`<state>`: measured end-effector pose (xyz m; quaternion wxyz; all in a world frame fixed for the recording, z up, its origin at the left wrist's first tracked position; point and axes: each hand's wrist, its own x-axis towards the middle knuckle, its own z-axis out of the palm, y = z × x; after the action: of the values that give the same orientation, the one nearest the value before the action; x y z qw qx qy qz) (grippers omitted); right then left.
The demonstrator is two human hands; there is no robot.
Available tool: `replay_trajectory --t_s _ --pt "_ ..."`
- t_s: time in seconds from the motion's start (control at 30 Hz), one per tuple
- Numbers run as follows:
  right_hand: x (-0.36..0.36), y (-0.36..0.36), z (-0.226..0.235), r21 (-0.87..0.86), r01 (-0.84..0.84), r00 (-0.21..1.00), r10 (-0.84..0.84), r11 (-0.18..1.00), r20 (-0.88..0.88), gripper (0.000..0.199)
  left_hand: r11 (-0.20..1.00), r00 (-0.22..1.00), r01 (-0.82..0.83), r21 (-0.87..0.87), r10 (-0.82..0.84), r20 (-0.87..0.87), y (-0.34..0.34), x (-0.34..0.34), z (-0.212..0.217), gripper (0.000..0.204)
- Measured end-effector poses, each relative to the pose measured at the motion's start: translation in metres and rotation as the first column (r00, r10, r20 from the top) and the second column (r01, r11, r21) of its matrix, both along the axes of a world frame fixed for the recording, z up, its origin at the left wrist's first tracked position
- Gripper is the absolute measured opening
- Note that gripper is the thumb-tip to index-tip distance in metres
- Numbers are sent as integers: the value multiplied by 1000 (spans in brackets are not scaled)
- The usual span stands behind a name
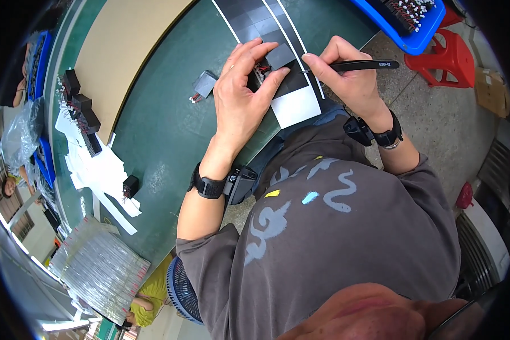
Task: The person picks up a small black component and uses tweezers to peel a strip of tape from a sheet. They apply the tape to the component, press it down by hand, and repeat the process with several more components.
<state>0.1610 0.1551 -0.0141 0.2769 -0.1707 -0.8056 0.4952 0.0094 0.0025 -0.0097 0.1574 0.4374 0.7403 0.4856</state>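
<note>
My left hand clamped on grey block; my right, farther, at four o'clock from block, closed round black tweezers. Tweezers' long axis runs three to nine, narrow end near block (whether tips meet, cannot tell).

The left hand arches, fingers curled (thumb opposite); the right hand pinches.

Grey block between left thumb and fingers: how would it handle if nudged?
The grey block looks flat-faced and boxy, so it would probably slide rather than roll. The thin red wires beside it look floppy and could snag.
</note>
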Motion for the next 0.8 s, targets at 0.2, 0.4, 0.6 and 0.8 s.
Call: replay_trajectory --t_s 0.2,0.4,0.6,0.8 --pt "1 -2 2 11 17 999 -18 1000 52 23 1000 1000 -2 0 2 5 -1 0 0 40" --pt "-1 1 -2 -34 4 1000 -4 999 15 24 1000 1000 1 9 -1 -9 -1 0 1 39" --pt "2 1 -3 -82 15 1000 -16 997 -11 24 999 999 20 36 -19 -31 0 -1 0 38" --pt "1 -3 -3 46 22 999 -23 999 23 23 1000 1000 9 26 -9 -13 0 -1 1 37"
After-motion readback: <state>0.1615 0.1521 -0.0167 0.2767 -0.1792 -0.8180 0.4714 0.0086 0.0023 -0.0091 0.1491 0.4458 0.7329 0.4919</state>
